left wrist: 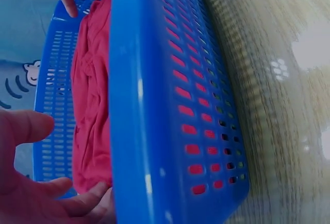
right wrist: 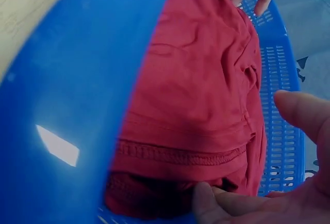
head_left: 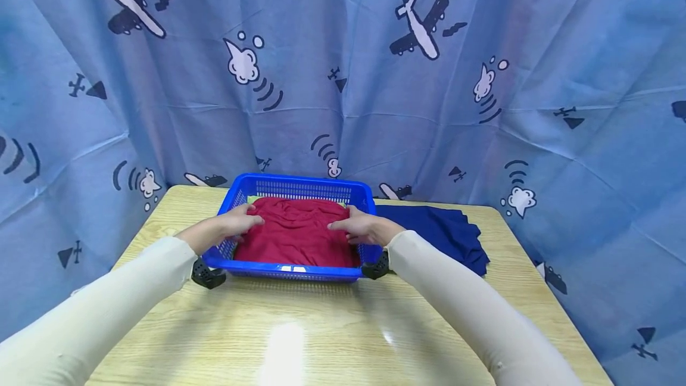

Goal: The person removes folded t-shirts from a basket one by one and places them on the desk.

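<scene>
A folded dark red garment (head_left: 295, 232) with a stitched hem lies inside a blue plastic basket (head_left: 300, 181). My left hand (head_left: 236, 223) reaches over the basket's left side, its fingertips right at the garment's edge, thumb spread away. At the opposite side is my right hand (head_left: 368, 226), its fingers low beside the folded layers and its thumb raised apart. In the right wrist view, a fingertip (right wrist: 205, 195) meets the lower fold of the garment below the hem. Neither hand has its fingers closed round the cloth.
Dark blue cloth (head_left: 436, 232) lies on the wooden table (head_left: 225, 338) to the basket's right. A bit of green (head_left: 252, 199) shows behind the red garment in the basket. A blue curtain (head_left: 300, 106) with airplane prints hangs behind the table.
</scene>
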`<action>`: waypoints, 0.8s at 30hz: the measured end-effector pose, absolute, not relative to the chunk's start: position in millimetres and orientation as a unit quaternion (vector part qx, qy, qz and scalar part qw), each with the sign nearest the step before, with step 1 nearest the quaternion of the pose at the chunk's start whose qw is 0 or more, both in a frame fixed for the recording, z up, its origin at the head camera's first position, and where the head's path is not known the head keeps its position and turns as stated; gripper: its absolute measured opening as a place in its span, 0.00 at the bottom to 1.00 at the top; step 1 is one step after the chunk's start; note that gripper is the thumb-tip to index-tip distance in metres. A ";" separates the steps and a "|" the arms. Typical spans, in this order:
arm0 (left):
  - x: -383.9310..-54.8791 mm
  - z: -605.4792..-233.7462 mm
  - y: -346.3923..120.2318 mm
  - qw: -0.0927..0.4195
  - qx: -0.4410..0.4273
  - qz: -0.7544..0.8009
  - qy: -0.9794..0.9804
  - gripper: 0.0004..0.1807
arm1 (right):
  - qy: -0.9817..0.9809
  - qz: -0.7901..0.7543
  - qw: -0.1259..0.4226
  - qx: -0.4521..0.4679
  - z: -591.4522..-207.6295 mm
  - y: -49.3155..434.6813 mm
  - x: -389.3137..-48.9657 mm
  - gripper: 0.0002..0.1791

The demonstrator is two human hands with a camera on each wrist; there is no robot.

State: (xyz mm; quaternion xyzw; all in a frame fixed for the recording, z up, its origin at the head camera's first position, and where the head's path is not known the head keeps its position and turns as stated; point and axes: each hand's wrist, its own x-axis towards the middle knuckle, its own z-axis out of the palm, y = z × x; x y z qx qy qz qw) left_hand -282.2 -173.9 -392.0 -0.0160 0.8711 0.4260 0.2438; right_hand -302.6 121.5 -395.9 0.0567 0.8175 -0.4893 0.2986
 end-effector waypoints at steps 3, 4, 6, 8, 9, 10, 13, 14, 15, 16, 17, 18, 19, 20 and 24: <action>-282.7 -395.1 -176.2 0.240 -0.010 0.416 0.877 0.37 | 0.826 -0.481 0.292 0.037 -394.7 118.2 -301.9 0.52; -282.8 -396.9 -176.1 0.239 -0.009 0.412 0.879 0.37 | 0.830 -0.475 0.290 0.027 -395.0 117.4 -301.3 0.52; -282.7 -399.6 -175.1 0.237 -0.006 0.403 0.884 0.36 | 0.844 -0.454 0.287 0.005 -394.4 115.6 -298.0 0.52; -282.0 -401.5 -173.1 0.235 -0.002 0.399 0.886 0.34 | 0.856 -0.429 0.289 -0.011 -394.0 114.7 -293.6 0.54; -281.8 -402.3 -172.2 0.235 0.000 0.399 0.887 0.34 | 0.861 -0.418 0.291 -0.016 -393.8 114.6 -291.8 0.55; -281.7 -402.8 -170.8 0.235 -0.001 0.398 0.886 0.34 | 0.865 -0.408 0.291 -0.022 -393.7 115.3 -290.2 0.56; -282.2 -404.0 -170.7 0.241 -0.007 0.404 0.883 0.35 | 0.864 -0.409 0.291 -0.026 -394.7 115.9 -288.9 0.57; -282.9 -404.9 -171.5 0.243 -0.012 0.408 0.880 0.36 | 0.861 -0.418 0.289 -0.023 -395.4 116.1 -289.8 0.57; -283.6 -405.5 -172.5 0.246 -0.016 0.412 0.877 0.36 | 0.856 -0.430 0.286 -0.019 -395.9 116.2 -290.7 0.57; -284.0 -405.9 -173.4 0.248 -0.020 0.418 0.874 0.37 | 0.851 -0.442 0.283 -0.013 -396.5 116.2 -291.6 0.57; -284.6 -406.5 -174.5 0.248 -0.024 0.426 0.870 0.37 | 0.845 -0.455 0.280 -0.005 -396.9 116.6 -292.7 0.57; -285.1 -406.8 -175.2 0.249 -0.028 0.434 0.865 0.37 | 0.839 -0.469 0.277 0.005 -397.0 117.1 -293.8 0.58; -285.5 -407.0 -175.9 0.249 -0.031 0.441 0.862 0.37 | 0.832 -0.481 0.276 0.016 -397.0 117.6 -294.9 0.58; -285.9 -406.9 -176.3 0.248 -0.035 0.447 0.859 0.37 | 0.826 -0.492 0.275 0.026 -396.7 118.0 -295.9 0.59; -285.3 -407.1 -177.6 0.247 -0.046 0.461 0.851 0.36 | 0.807 -0.519 0.276 0.054 -397.3 119.7 -299.3 0.60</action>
